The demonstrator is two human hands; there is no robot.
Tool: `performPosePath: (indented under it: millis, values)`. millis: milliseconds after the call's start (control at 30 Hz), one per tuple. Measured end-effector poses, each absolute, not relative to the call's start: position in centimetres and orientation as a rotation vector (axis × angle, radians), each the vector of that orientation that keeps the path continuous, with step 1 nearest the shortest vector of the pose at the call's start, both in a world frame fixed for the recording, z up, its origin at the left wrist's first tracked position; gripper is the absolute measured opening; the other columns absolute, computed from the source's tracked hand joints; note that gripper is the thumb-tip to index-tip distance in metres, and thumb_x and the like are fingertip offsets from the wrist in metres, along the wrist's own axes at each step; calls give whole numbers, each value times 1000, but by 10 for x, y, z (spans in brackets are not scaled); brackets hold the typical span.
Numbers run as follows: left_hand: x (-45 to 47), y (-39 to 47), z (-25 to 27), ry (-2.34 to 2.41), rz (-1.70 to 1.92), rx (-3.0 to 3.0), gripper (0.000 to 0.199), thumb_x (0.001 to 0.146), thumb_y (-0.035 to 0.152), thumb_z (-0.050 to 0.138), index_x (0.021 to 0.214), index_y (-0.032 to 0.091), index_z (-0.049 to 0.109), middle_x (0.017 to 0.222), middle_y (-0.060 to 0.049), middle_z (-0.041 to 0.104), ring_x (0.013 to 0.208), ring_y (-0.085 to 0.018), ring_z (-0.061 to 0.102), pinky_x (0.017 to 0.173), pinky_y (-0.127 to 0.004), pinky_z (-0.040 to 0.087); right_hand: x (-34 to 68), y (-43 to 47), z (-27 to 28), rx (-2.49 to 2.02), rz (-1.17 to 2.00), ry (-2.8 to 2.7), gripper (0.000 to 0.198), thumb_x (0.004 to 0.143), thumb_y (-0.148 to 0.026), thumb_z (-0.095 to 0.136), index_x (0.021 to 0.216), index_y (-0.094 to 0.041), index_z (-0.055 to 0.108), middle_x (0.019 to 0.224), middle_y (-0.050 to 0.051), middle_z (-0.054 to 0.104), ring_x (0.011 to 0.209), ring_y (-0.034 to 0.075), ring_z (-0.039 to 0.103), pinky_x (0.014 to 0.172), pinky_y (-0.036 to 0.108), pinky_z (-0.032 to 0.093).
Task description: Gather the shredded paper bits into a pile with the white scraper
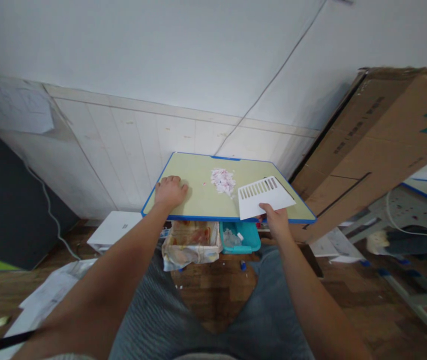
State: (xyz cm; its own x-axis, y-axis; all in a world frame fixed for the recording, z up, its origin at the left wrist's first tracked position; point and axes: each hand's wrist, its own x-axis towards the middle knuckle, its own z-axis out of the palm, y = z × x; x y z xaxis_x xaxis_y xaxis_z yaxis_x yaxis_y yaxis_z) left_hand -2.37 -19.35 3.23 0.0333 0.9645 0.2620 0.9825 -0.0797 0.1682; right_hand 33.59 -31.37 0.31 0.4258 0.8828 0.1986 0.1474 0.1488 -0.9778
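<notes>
- On the blue-edged tabletop (197,207), right hand (275,219) pinches a slotted white card (256,204) at the front edge, underside fingers mostly hidden
- left hand (170,192) sits palm-down near the left edge, can't tell if it's spread or curled
- decent open room between it and the pinkish-white scraps (222,181)

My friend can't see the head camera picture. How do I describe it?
A person's right hand holds a flat white slotted card over a blue-edged, pale yellow table; the left hand rests on the table. Between the hands lies a heap of pinkish-white bits, and below sits a turquoise plastic bin.
</notes>
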Motion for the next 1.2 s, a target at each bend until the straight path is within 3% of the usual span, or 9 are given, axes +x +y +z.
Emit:
performPosePath:
  millis: [167, 400, 567, 733, 1200]
  values:
    - [-28, -188, 33, -2102, -469, -2206, 55, 114, 41, 52, 151, 11, 79, 162, -27, 75, 155, -44, 67, 129, -60, 54, 341, -297, 6, -1396, 694, -1025, 30, 76, -57, 79, 80, -28, 71, 62, 6, 76, 50, 24, 66, 49, 37, 59]
    - [-39, -121, 50, -2380, -514, -2180, 44, 109, 44, 64, 138, 24, 90, 154, -19, 84, 147, -45, 77, 121, -58, 64, 364, -205, 35, -1582, 648, -1097, 19, 80, -35, 72, 65, -24, 70, 56, 7, 73, 44, 22, 64, 45, 31, 51]
    - [-28, -49, 47, -2292, -742, -2241, 42, 107, 34, 63, 135, 21, 92, 152, -18, 85, 146, -38, 79, 125, -46, 63, 367, -132, 55, -1729, 574, -1202, 21, 87, -26, 71, 65, -23, 73, 57, 5, 75, 47, 21, 66, 50, 29, 51]
    - [-25, -8, 32, -2254, -811, -2197, 44, 107, 32, 64, 138, 16, 91, 149, -22, 85, 145, -39, 79, 127, -48, 62, 363, -88, 71, -1847, 478, -1324, 34, 93, -21, 68, 59, -24, 71, 54, 6, 71, 53, 21, 71, 56, 28, 51]
    - [-32, -10, 27, -2254, -944, -2244, 45, 109, 32, 63, 143, 15, 86, 154, -17, 84, 149, -36, 76, 133, -46, 58, 301, -131, 97, -1812, 593, -1747, 29, 95, -18, 67, 67, -21, 75, 59, 5, 74, 56, 21, 72, 61, 28, 53]
